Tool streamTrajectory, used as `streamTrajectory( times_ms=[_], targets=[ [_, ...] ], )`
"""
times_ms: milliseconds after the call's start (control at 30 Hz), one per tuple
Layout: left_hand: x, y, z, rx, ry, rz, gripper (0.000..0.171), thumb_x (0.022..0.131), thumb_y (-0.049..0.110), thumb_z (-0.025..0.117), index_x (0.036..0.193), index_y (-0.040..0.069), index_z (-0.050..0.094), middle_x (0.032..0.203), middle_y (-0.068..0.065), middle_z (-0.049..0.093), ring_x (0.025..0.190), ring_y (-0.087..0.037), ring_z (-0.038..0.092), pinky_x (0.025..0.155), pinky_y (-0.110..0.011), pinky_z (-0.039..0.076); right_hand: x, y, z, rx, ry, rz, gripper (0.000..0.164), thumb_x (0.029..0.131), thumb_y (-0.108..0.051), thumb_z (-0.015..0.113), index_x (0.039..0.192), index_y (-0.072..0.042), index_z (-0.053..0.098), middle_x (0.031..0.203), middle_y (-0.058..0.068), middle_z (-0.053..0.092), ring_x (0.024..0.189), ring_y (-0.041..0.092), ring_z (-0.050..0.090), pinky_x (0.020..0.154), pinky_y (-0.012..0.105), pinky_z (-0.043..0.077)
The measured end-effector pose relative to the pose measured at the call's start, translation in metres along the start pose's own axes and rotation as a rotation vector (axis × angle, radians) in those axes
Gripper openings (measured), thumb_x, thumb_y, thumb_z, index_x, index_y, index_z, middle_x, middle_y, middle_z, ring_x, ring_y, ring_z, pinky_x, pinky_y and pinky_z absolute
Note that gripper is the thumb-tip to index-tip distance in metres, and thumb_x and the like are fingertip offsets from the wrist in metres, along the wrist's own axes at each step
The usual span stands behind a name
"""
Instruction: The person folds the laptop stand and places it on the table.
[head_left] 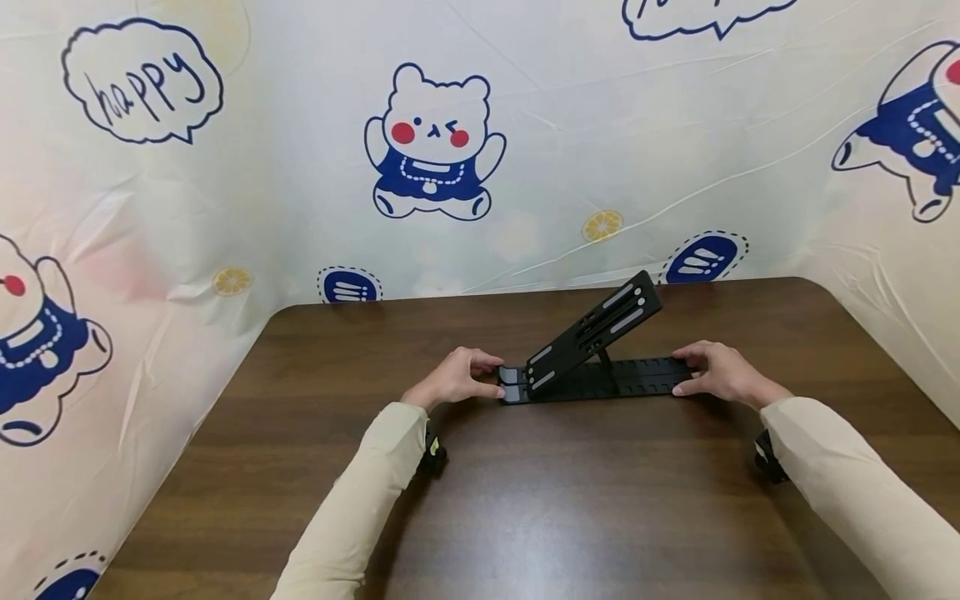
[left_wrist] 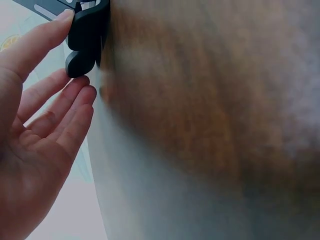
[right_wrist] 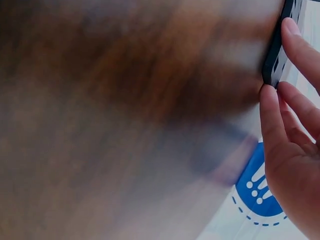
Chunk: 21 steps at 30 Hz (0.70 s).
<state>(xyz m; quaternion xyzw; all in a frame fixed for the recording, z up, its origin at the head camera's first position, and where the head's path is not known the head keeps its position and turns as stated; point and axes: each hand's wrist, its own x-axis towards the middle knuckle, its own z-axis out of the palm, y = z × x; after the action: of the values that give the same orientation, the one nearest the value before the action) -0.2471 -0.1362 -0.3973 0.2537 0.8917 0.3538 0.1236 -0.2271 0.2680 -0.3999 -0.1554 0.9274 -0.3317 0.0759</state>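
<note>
A black folding laptop stand (head_left: pixel 592 335) sits on the table with its slotted arm raised at a slant to the right, propped by a short strut. Its flat base (head_left: pixel 643 377) has rows of notches, and grey pads (head_left: pixel 510 392) mark the left end. My left hand (head_left: pixel 457 377) holds that end between thumb and fingers; in the left wrist view the thumb lies on a curved black hook (left_wrist: pixel 84 31), with fingertips by its rounded tip. At the opposite end, my right hand (head_left: pixel 720 373) grips the base, its thumb (right_wrist: pixel 296 40) and fingers around the corner.
The brown wooden table (head_left: pixel 585 500) extends on all sides of the stand. Behind it and at both sides hangs a pale printed cloth (head_left: pixel 525 75) with cartoon bears. Each wrist carries a small black device, one (head_left: pixel 433 454) at the left sleeve.
</note>
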Motion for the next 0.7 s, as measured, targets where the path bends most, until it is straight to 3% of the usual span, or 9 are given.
streamTrajectory(
  times_ms=[233,400,600,700],
  targets=[
    [-0.004,0.004,0.003,-0.044,0.005,-0.021,0.051,0.076,0.013,0.071,0.121,-0.001,0.052,0.115,-0.013,0.055,0.095,-0.02,0.058,0.073,-0.027,0.049,-0.001,-0.002,-0.003,0.001,-0.01,0.017,0.063,0.065,-0.022,0.079,0.113,0.01,0.052,0.103,0.029,0.052,0.086,0.033,0.06,0.074,0.043,0.048],
    [-0.008,0.007,0.005,-0.073,0.006,-0.051,0.053,0.078,0.013,0.068,0.125,0.0,0.048,0.106,-0.013,0.06,0.08,-0.015,0.062,0.059,-0.025,0.049,-0.004,-0.003,-0.001,0.006,-0.018,0.041,0.066,0.065,-0.025,0.079,0.115,0.01,0.052,0.106,0.029,0.05,0.086,0.03,0.061,0.073,0.041,0.049],
    [-0.009,0.008,0.01,-0.227,0.004,-0.096,0.054,0.08,0.005,0.064,0.129,-0.002,0.042,0.122,-0.022,0.049,0.08,-0.019,0.063,0.065,-0.029,0.052,-0.012,-0.004,0.005,-0.013,0.023,0.032,0.064,0.063,-0.024,0.08,0.111,0.01,0.054,0.106,0.029,0.051,0.085,0.03,0.06,0.071,0.039,0.05],
    [-0.008,0.008,0.013,-0.273,0.044,-0.118,0.05,0.081,0.0,0.061,0.128,-0.004,0.042,0.123,-0.023,0.047,0.082,-0.022,0.063,0.066,-0.029,0.052,-0.018,-0.007,0.01,-0.026,0.047,0.038,0.064,0.063,-0.025,0.08,0.11,0.01,0.055,0.106,0.029,0.051,0.085,0.031,0.059,0.071,0.04,0.05]
  ],
)
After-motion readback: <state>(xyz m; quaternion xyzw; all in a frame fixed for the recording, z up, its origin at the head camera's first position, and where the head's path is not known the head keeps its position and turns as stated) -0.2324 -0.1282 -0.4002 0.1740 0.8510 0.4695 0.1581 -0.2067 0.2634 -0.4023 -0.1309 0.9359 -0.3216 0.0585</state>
